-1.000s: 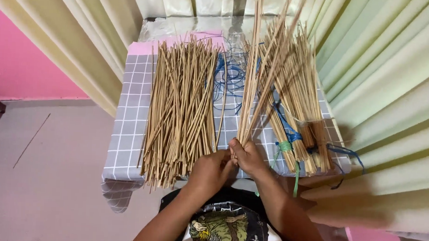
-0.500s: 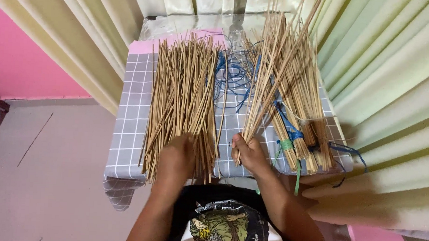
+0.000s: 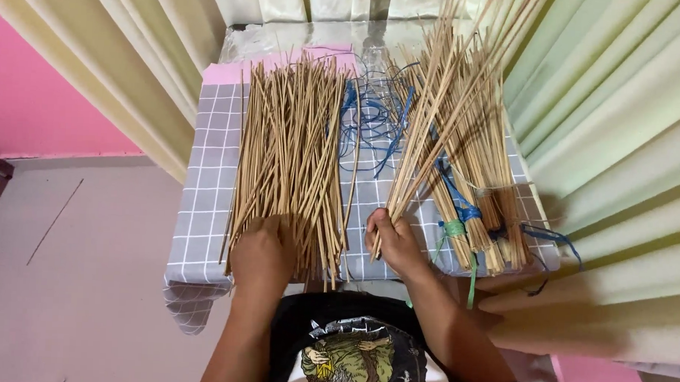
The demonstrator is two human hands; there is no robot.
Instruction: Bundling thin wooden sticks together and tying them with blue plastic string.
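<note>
Right hand (image 3: pixel 395 242) clenched around a fan of sticks (image 3: pixel 440 119) pointing to 1 o'clock. Left hand (image 3: pixel 262 252) lies flat, released, on the loose pile (image 3: pixel 289 144) at 10 o'clock on the counter (image 3: pixel 204 201). A slack grip could scatter sticks onto tied bundles (image 3: pixel 482 218) at 3 o'clock.

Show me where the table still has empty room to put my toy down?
Bare grey checked cloth shows along the left edge, beside the loose stick pile, and a narrow strip between that pile and the sticks in the right hand. The left hand rests on the pile. Blue string and tied bundles crowd the rest.
</note>
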